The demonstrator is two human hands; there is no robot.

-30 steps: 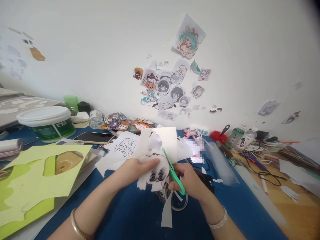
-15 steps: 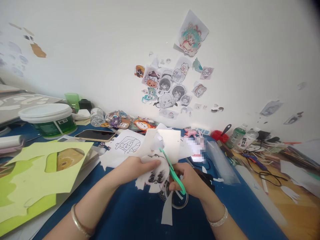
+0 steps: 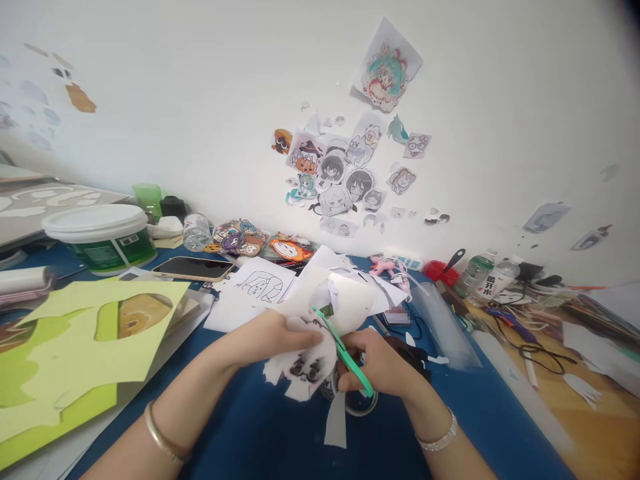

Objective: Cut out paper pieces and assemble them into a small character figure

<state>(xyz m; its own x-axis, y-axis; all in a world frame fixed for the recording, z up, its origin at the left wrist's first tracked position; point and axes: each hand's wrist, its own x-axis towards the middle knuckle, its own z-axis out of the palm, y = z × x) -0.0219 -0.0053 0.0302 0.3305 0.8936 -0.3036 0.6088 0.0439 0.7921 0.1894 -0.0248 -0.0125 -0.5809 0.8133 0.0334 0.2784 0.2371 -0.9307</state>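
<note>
Between thumb and fingers, my left hand (image 3: 270, 337) pinches a white paper drawing (image 3: 307, 367) with a printed cartoon face, its outline partly cut. Green-handled scissors (image 3: 353, 363) are gripped in my right hand (image 3: 375, 360), their blades pointing up and left along the paper's upper right edge. Behind the face, the uncut part of the sheet (image 3: 353, 300) stands up, with a hole in it near the scissor tips. A narrow paper strip (image 3: 336, 423) hangs below my right hand. Partly hidden behind both is a roll of tape (image 3: 367, 403) on the blue table.
At left lie yellow-green cut sheets (image 3: 100, 360), a phone (image 3: 195, 268) and a white-lidded green tub (image 3: 103, 240). A line drawing (image 3: 257, 287) lies beyond my left hand. Plastic bottles (image 3: 493, 280), a red dish (image 3: 440, 272) and a clear plastic sleeve (image 3: 447, 327) are at right.
The paper has turned and tilted in my left hand, its face part shifting slightly left and down. The upper sheet leans further right. The scissors have pivoted slightly, tips moving left and down.
</note>
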